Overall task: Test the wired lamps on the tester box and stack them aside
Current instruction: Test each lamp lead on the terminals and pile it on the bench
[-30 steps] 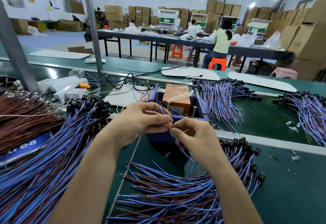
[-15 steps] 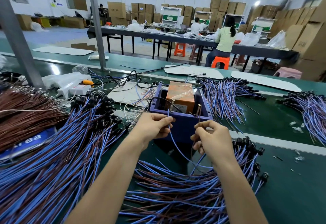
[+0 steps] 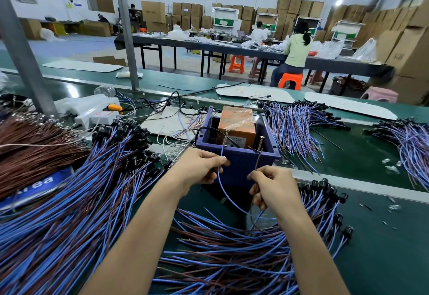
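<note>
At the middle of a green bench [image 3: 383, 236] in a factory hall, an open-topped blue box [image 3: 239, 157] is shown with an orange block [image 3: 236, 125] set inside it and two screws [image 3: 260, 142] standing up at its near wall. The hands are held apart just in front of that wall. A blue wire [image 3: 220, 185] is pinched between the fingertips of the left hand [image 3: 199, 167] and raised to the left screw. A brown wire [image 3: 257, 161] is pinched by the right hand [image 3: 274, 185] and raised to the right screw. Both wires are seen looping down between the wrists into a loose heap of blue and brown wires [image 3: 232, 255] lying below the arms, its black lamp heads [image 3: 329, 192] fanned out to the right. The lamp at the end of the held pair cannot be made out.

A far larger heap [image 3: 69, 206] is spread along the left edge of the bench, close against the left forearm. Two more bundles [image 3: 294, 123] are laid behind and to the right of the box. A metal strip [image 3: 362, 188] is run across the bench beyond the right hand, and bare green surface is left on the right, near the bench's front edge.
</note>
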The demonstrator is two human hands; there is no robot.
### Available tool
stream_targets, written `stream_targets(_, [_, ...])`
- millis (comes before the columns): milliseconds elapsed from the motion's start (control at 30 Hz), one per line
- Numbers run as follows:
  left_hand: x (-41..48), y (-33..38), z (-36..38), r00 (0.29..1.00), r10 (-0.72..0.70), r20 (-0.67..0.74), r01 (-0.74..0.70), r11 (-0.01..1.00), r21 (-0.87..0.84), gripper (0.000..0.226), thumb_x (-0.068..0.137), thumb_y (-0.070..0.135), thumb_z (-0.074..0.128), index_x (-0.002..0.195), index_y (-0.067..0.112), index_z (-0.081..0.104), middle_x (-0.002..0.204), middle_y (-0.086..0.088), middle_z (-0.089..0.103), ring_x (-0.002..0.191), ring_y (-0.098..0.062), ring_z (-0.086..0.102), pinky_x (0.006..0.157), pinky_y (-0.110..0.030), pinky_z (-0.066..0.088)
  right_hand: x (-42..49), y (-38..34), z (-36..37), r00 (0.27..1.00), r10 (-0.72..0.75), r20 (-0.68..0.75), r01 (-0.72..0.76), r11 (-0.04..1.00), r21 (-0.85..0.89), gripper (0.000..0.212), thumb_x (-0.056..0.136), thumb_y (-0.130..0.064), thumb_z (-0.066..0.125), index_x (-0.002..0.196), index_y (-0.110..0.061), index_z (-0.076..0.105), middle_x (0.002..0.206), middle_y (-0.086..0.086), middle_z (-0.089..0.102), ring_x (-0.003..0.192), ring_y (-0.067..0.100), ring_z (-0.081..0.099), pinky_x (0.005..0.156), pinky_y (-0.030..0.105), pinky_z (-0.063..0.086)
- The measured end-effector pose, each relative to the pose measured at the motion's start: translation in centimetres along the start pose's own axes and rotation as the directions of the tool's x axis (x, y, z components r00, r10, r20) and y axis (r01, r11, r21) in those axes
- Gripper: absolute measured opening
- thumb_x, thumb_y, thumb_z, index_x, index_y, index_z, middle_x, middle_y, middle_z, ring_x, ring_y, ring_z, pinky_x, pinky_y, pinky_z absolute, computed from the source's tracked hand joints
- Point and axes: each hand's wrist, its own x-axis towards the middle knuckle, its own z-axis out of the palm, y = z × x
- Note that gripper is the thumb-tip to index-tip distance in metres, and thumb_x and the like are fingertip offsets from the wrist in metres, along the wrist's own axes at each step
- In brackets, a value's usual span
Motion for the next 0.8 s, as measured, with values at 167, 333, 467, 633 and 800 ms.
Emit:
stream_targets(167, [0.0,0.0,-0.1,1.000,0.002,0.003,-0.002,1.000,0.003,0.020,0.091,0.023,0.063,0.080,0.014,0.076,0.057,0.005,0.062,0.043,-0.004,0.050,0.046,-0.015,0.043,0.0,0.1,0.0,1.000,0.011,0.025,-0.011,1.000,-0.016,0.020,0.090,-0.003,0.052,0.076,-0.006,0.067,0.041,0.001,0.055,0.031,0.014,0.048,0.033,0.019,0.033])
stream_targets(333, [-0.1,0.0,-0.2,1.000,0.002,0.012,-0.002,1.000,0.014,0.020,0.092,0.023,0.063,0.079,0.015,0.077,0.058,0.005,0.063,0.044,-0.004,0.051,0.047,-0.015,0.043,0.0,0.0,-0.1,0.999,0.014,0.042,-0.012,0.999,-0.037,0.021,0.090,-0.003,0.052,0.076,-0.006,0.066,0.041,0.001,0.055,0.032,0.014,0.047,0.034,0.019,0.033])
stream_targets(467, [-0.1,-0.1,-0.2,1.000,0.006,0.023,-0.006,1.000,0.030,0.020,0.092,0.024,0.062,0.083,0.013,0.077,0.059,0.004,0.063,0.044,-0.004,0.051,0.046,-0.015,0.043,-0.1,-0.1,0.0,0.999,0.019,0.050,-0.017,0.999,-0.042,0.021,0.089,-0.004,0.051,0.076,-0.006,0.067,0.042,0.000,0.056,0.033,0.014,0.048,0.035,0.019,0.033])
stream_targets(633, [-0.2,0.0,-0.3,0.998,0.026,0.061,-0.027,0.999,0.024,0.021,0.091,0.023,0.063,0.081,0.013,0.077,0.062,0.003,0.065,0.047,-0.005,0.053,0.049,-0.015,0.045,-0.4,-0.3,-0.1,0.997,0.010,0.078,-0.007,0.999,-0.032,0.020,0.089,-0.007,0.054,0.077,-0.009,0.069,0.044,0.000,0.056,0.034,0.014,0.046,0.035,0.019,0.031])
stream_targets(800, [-0.9,1.0,-0.8,0.967,0.056,0.250,-0.036,0.996,-0.087,0.021,0.091,0.019,0.060,0.080,0.014,0.078,0.075,-0.004,0.071,0.060,-0.009,0.064,0.061,-0.018,0.053,-1.4,-1.3,0.1,0.922,-0.026,0.387,0.011,0.999,0.041,0.021,0.094,-0.016,0.056,0.084,-0.015,0.074,0.075,0.004,0.074,0.035,0.011,0.044,0.035,0.016,0.032])
